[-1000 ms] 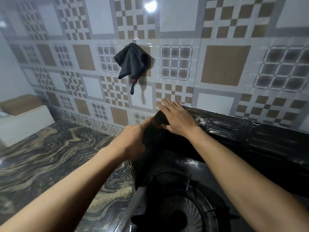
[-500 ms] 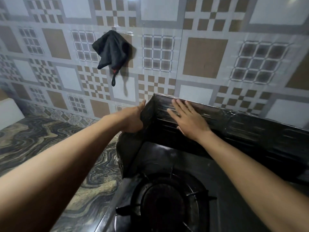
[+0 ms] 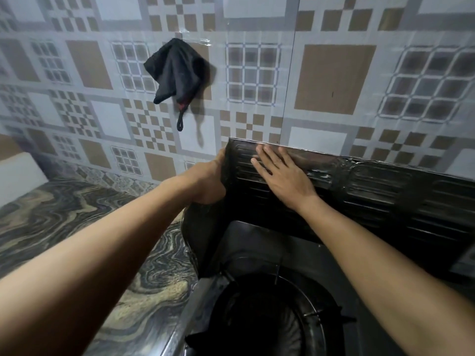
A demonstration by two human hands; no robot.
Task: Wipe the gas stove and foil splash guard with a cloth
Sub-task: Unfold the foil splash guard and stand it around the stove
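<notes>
The foil splash guard [image 3: 365, 186] stands bent around the back and left of the gas stove [image 3: 272, 312], against the tiled wall [image 3: 334, 78]. The left hand [image 3: 209, 182], grasping the guard's left corner from outside, has kept its pinch over the last second, while the right hand [image 3: 282, 176] has slid up and now lies flat and spread on the guard's inner face just under the top edge, with no cloth showing under it. The only cloth [image 3: 174, 70] in view hangs on the wall above the marbled table [image 3: 64, 222], so the hands seem to be straightening the guard, not wiping it.
</notes>
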